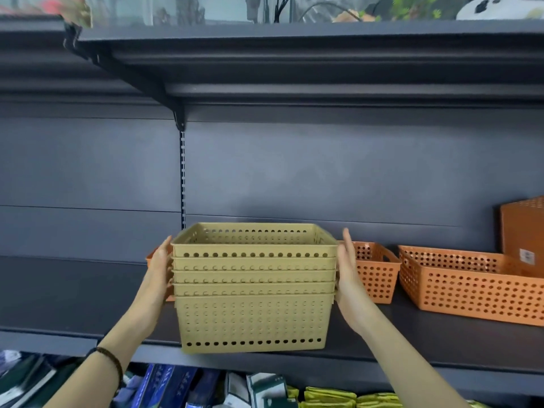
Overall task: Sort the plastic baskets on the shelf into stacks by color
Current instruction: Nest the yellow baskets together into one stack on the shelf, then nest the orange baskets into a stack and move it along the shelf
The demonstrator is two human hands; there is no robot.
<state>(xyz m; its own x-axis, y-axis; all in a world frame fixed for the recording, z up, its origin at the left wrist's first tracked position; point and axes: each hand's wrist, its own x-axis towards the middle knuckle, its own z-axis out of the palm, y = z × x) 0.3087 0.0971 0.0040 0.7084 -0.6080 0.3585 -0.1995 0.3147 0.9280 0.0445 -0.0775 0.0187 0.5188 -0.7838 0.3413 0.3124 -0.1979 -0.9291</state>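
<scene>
A stack of several tan plastic baskets (253, 290) stands at the front of the dark shelf (426, 337). My left hand (160, 265) presses flat against the stack's left side and my right hand (347, 269) against its right side, fingers extended. Behind the stack, an orange basket (375, 272) shows on the right, and an orange edge (150, 256) peeks out behind my left hand. A wider orange basket (471, 285) sits further right. An orange basket standing on end (522, 231) leans at the far right.
The dark back panel (323, 178) and an upper shelf (294, 51) close in the space above. The shelf surface left of the stack is bare. Below the shelf lie packaged goods (176, 387) and yellow-green packs (329, 397).
</scene>
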